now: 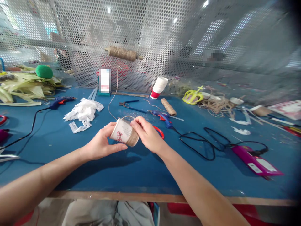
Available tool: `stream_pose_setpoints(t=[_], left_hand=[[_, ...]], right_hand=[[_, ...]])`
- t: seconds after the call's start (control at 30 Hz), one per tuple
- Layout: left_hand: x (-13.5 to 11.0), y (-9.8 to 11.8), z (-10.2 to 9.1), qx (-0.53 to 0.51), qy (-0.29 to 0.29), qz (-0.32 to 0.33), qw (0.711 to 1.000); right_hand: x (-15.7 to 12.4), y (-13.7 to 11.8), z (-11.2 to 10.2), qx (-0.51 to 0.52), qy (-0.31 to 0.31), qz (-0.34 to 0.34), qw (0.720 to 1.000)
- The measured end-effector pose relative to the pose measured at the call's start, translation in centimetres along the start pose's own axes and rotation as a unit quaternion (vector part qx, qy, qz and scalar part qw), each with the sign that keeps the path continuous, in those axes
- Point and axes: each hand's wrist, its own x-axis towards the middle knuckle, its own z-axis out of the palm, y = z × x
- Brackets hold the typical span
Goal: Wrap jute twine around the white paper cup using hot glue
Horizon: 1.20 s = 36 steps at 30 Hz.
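A white paper cup (pixel 121 131) with a printed red design lies tilted on its side between my hands, above the blue table. Twine is wound round its right end, near my right fingers. My left hand (pixel 103 140) holds the cup at its left end, thumb beneath it. With fingertips pinched at the wound end, my right hand (pixel 145 130) grips the twine (pixel 128 116). The strand passes over the cup and runs up to a twine spool (pixel 122 53) on a rod at the mesh panel.
Behind my hands lie pliers (pixel 129 103), a blue glue gun (pixel 162 116) and a twine roll (pixel 168 106). Stacked cups (pixel 159 87) stand farther back. Crumpled white plastic (pixel 82 113) and another glue gun (pixel 61 102) are left; a purple power strip (pixel 255 160) with black cable is right.
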Motion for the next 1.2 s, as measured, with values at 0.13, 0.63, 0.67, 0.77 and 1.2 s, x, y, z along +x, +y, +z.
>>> stream_pose_setpoints(t=[0.13, 0.63, 0.67, 0.77, 1.2], left_hand=[[0.3, 0.2, -0.4, -0.01, 0.034, -0.083, 0.996], [0.3, 0.3, 1.1, -0.29, 0.04, -0.26, 0.92], [0.3, 0.3, 1.1, -0.285, 0.044, -0.262, 0.921], [0.3, 0.3, 1.1, -0.28, 0.047, -0.269, 0.92], [0.4, 0.3, 0.6, -0.286, 0.066, -0.258, 0.921]], right_hand=[[0.0, 0.0, 0.0, -0.066, 0.038, -0.046, 0.996], [-1.2, -0.5, 1.8, -0.14, -0.004, -0.12, 0.983], [-1.3, -0.5, 1.9, -0.138, -0.002, -0.117, 0.983], [-1.1, -0.1, 1.8, -0.132, -0.013, -0.112, 0.985], [9.7, 9.6, -14.3, -0.321, 0.184, 0.325, 0.87]])
